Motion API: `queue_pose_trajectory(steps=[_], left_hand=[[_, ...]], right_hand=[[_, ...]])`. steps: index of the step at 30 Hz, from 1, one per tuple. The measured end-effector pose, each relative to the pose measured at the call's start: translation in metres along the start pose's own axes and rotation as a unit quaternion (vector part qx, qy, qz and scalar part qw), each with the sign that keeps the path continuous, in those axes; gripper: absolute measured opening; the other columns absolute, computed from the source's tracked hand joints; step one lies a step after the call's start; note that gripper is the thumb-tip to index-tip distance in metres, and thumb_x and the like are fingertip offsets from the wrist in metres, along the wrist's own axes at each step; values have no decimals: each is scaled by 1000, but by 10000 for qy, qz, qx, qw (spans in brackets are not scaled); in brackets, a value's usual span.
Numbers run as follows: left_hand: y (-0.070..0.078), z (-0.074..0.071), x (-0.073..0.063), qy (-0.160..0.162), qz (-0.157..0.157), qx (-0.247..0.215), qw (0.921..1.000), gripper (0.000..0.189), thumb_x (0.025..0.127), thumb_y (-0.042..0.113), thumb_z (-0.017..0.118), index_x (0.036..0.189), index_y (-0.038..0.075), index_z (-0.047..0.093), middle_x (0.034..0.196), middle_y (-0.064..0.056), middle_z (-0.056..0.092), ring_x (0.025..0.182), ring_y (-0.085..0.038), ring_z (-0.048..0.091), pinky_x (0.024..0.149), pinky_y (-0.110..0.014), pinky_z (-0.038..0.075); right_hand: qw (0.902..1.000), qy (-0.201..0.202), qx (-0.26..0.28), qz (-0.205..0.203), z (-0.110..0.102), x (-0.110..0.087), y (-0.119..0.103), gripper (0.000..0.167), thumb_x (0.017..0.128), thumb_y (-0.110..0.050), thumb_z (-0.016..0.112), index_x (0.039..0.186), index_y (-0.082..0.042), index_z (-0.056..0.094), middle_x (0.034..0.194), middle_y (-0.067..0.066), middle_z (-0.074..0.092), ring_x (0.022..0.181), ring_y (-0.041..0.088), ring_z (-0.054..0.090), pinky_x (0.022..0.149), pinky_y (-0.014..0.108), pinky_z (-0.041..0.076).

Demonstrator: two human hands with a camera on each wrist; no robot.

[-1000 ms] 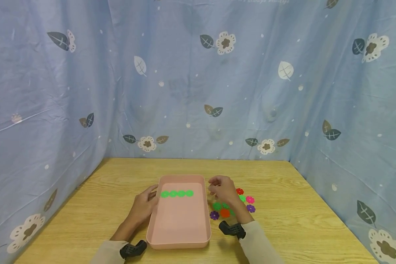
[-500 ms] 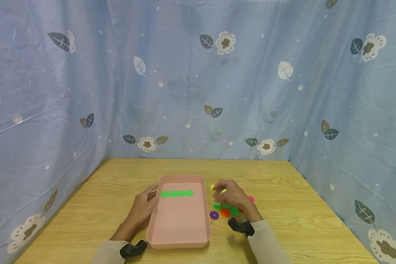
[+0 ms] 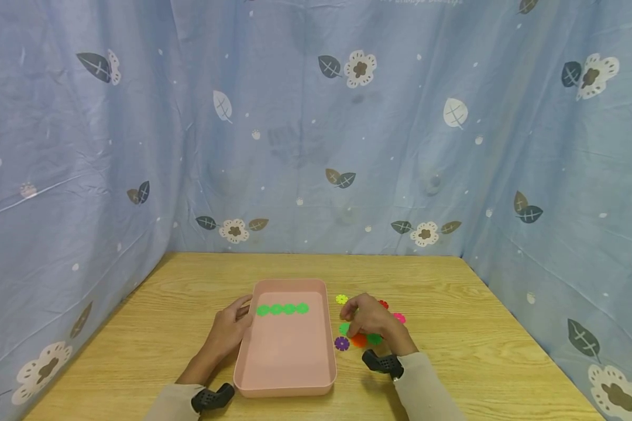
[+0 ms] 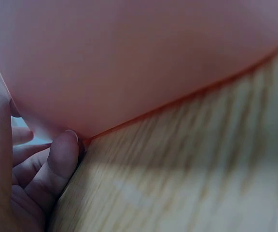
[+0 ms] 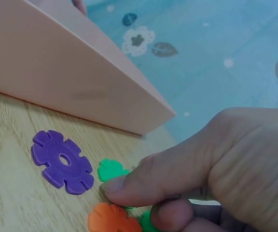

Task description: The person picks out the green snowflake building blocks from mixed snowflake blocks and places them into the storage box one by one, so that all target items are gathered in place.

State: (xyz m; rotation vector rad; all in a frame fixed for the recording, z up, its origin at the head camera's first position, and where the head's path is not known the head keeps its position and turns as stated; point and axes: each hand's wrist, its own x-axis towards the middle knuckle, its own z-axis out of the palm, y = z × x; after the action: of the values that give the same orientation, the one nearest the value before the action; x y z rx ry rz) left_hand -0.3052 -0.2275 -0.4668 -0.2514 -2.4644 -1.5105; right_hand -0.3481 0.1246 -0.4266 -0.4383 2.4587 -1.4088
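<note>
A pink tray [image 3: 289, 356] lies on the table with a row of several green flower-shaped discs [image 3: 282, 309] near its far end. My left hand [image 3: 229, 327] holds the tray's left side; in the left wrist view its thumb [image 4: 64, 152] is at the wall's bottom edge, with other fingers partly hidden beyond the tray. To the right of the tray, my right hand [image 3: 371, 316] is low over loose flower discs, thumb and index finger apart. Its thumb [image 5: 117, 190] overlaps a green disc [image 5: 111, 169] in the right wrist view. Other fingers are curled beneath the palm.
Around the right hand lie a purple disc [image 3: 342, 343], an orange disc [image 3: 359, 340], a yellow disc [image 3: 342, 299], a red disc [image 3: 383, 304] and a pink disc [image 3: 399, 318]. A blue patterned curtain [image 3: 316, 128] encloses the wooden table [image 3: 479, 351].
My right hand has moved from the tray's right rim rightward and down to the loose discs, uncovering the yellow one. The left hand and tray have stayed still.
</note>
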Motion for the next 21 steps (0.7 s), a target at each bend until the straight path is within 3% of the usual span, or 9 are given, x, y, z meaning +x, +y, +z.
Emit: queue_pose_trajectory(steps=[9,21], left_hand=[[2,0,-1,32,-32,108,9999,52,97,9,51,148,-2,48,130,-29,64,113,-41,68,83,-39,61],[2,0,-1,-14,-36,2,10000,52,97,8,52,148,-2,48,129,-30,64,110,-41,69,78,-36,62]], right_hand=[[9980,100,-627,-42,4,-2,-6,22,68,17,78,82,2,72,73,6,59,60,15,48,49,23,42],[9980,-49,-608,-171,2,-1,-6,27,68,18,78,87,2,67,76,5,57,62,16,47,50,24,43]])
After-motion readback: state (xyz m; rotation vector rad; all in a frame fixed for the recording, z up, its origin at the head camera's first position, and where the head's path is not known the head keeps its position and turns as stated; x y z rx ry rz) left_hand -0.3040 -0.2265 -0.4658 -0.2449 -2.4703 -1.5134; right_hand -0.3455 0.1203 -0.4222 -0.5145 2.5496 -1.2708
